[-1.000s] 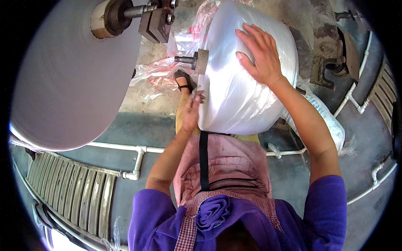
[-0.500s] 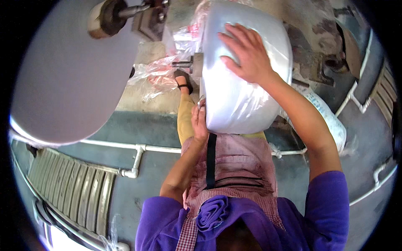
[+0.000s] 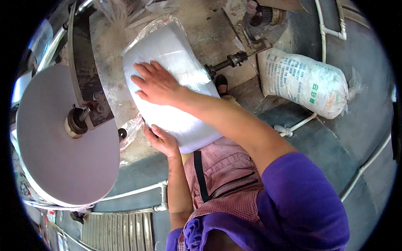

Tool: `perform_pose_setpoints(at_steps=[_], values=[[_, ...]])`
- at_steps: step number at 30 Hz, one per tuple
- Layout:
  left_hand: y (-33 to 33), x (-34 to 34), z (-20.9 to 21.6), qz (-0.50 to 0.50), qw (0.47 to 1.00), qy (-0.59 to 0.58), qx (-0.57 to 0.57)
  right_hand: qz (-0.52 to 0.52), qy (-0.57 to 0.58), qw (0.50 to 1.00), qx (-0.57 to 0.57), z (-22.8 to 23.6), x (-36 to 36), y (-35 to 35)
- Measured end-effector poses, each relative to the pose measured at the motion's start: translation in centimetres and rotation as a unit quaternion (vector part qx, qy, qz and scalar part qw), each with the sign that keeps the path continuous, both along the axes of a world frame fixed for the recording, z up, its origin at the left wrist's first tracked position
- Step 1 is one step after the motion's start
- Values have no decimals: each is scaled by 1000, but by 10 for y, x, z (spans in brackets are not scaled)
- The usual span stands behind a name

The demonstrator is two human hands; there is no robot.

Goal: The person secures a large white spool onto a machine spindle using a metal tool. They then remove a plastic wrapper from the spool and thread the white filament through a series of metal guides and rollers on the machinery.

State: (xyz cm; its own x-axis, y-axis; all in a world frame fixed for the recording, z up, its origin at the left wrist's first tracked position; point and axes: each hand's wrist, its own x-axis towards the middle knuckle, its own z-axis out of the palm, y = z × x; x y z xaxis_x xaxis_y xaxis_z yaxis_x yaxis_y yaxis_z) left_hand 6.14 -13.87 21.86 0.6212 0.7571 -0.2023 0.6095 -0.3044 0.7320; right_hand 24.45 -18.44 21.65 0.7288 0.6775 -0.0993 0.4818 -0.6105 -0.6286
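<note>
Here the shaft [image 3: 227, 62] at the pale roll's [image 3: 182, 71] right end comes into fuller view! The roll sits against the apron [image 3: 228, 173], right hand [image 3: 157, 84] spread on top, left hand [image 3: 162, 141] at its left edge, grip unclear; both seem to steady it.

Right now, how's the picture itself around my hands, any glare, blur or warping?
Head view: glare washes out patches of the clear film roll under your right hand; head view: the fisheye bows the white pipe at the right, and black fills the corners; head view: the loose plastic at the top left looks soft.
</note>
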Motion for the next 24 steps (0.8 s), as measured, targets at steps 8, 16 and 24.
perform_pose_setpoints(at_steps=[8,16,24], values=[[4,28,12,12,1000,6,-2,-173,32,984,-2,29,-50,-103],[32,64,6,-59,991,59,102,-217,7,976,-24,22,-26,-86],[49,104,7,-97,988,95,76,-241,9,965,-104,22,-2,-70]])
